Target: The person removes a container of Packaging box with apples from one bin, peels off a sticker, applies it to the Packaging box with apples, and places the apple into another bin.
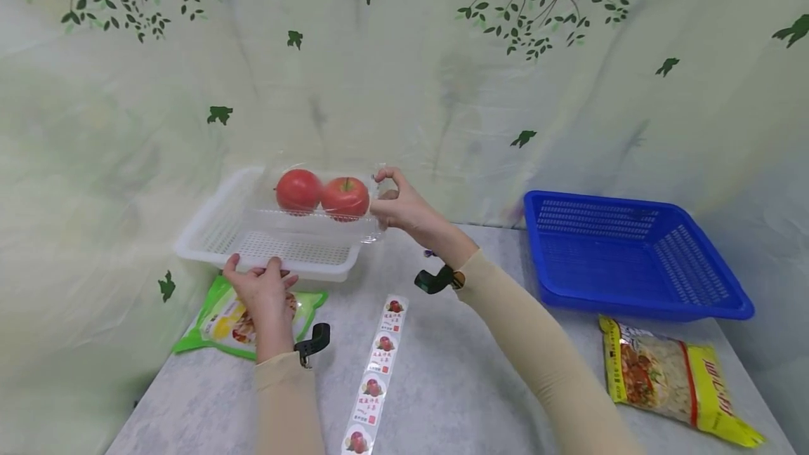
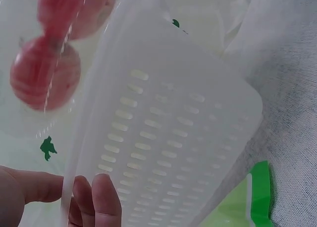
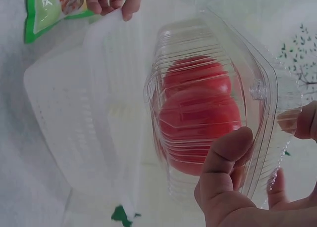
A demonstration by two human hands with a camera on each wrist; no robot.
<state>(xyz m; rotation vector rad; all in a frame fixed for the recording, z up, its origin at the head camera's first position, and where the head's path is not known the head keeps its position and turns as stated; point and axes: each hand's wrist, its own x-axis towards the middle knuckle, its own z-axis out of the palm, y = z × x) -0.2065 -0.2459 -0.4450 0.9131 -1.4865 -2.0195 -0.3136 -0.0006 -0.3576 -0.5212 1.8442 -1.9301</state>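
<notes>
My right hand [image 1: 413, 213] grips the right end of a clear plastic clamshell box [image 3: 190, 39], its thumb on the near side and fingers round the far side. Two red apples sit side by side in it, a left apple [image 1: 298, 191] and a right apple [image 1: 345, 197]. The box is over a white perforated basket [image 1: 316, 269] at the back left. With thumb and fingers, my left hand [image 1: 262, 298] pinches the basket's front rim, and the basket stands tilted in the left wrist view.
Below my left hand lies a green food bag [image 1: 215, 321]. A strip of apple stickers [image 1: 377, 371] runs down the table's middle. To the right stand a blue basket [image 1: 632, 307] and a yellow food bag [image 1: 676, 378]. A leaf-print curtain [image 1: 404, 90] hangs behind.
</notes>
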